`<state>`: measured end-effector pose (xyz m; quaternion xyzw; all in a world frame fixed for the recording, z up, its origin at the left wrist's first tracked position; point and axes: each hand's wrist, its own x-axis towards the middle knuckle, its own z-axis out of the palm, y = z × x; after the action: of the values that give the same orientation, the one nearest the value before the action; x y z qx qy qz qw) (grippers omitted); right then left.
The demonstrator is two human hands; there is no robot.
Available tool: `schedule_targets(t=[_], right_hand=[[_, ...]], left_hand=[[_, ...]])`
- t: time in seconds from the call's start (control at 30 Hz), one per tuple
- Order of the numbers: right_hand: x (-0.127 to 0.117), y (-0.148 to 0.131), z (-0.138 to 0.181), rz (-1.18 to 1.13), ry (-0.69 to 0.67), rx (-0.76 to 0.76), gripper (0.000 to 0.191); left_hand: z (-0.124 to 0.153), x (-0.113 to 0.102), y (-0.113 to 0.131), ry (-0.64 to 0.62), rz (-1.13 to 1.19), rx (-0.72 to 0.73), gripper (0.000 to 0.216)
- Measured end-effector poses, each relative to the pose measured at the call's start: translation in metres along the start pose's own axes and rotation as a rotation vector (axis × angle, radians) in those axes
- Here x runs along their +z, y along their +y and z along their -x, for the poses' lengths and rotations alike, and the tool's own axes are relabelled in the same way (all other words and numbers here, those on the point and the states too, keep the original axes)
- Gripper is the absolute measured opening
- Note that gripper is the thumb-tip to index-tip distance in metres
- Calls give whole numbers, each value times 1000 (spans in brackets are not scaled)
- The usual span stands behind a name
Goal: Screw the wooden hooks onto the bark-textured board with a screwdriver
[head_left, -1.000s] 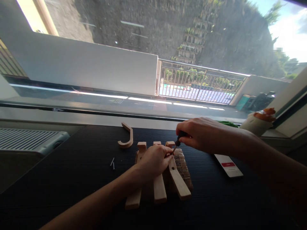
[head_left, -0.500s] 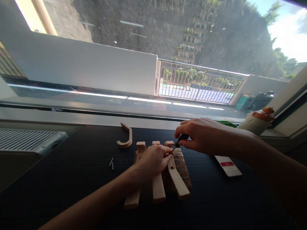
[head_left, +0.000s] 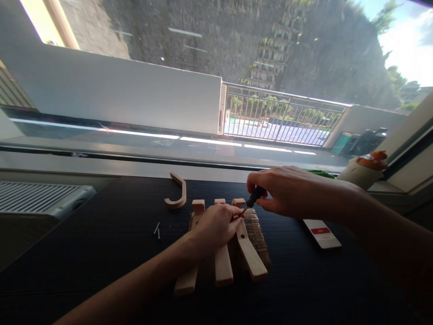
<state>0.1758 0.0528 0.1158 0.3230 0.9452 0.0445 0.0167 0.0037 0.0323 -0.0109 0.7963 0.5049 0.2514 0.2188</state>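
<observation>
My right hand [head_left: 270,185] grips a screwdriver [head_left: 256,197] by its black handle, the shaft slanting down to the left. Its tip ends among the fingertips of my left hand [head_left: 218,225], which lies across the wooden pieces. Thumb and forefinger there are pinched together over the upper part of the right wooden hook [head_left: 252,259]; what sits between them is hidden. A middle wooden hook [head_left: 223,268] and a left wooden hook [head_left: 186,282] lie beside it, partly covered by my left hand and forearm. Under them is a rough brown wooden board [head_left: 259,234].
A loose wooden hook [head_left: 183,194] lies at the back of the black table [head_left: 111,234]. Two screws [head_left: 157,230] are left of my left hand. A phone [head_left: 323,235] with a lit screen lies under my right forearm. A pale pot [head_left: 360,174] stands by the window.
My right hand's fingers have shifted and turned a little around the screwdriver handle, showing more of it. My left hand and the wooden hooks stay in place.
</observation>
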Motion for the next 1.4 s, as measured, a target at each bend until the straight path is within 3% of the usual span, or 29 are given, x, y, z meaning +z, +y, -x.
schedule_targets(t=[0.17, 0.37, 0.53, 0.7, 0.93, 1.1, 1.23, 1.4], right_hand=[[4, -11, -7, 52, -34, 15, 17], [4, -16, -13, 195, -56, 173, 29], [-3, -4, -5, 64, -51, 80, 33], [-8, -1, -5, 70, -42, 61, 22], [2, -19, -20, 162, 0, 151, 42], [-1, -6, -11, 38, -3, 77, 38], [0, -1, -8, 0, -8, 34, 23], [7, -14, -12, 89, 24, 141, 36]], left_hand=[[1, 0, 1, 7, -23, 10, 27], [1, -2, 3, 7, -12, 11, 25], [1, -1, 2, 18, -5, 15, 27], [2, -1, 2, 21, -17, 2, 26], [2, -1, 2, 28, -57, 4, 25], [3, -1, 1, 18, -15, 11, 26], [2, -1, 1, 13, -25, 7, 26], [2, -2, 2, 12, -51, -2, 26]])
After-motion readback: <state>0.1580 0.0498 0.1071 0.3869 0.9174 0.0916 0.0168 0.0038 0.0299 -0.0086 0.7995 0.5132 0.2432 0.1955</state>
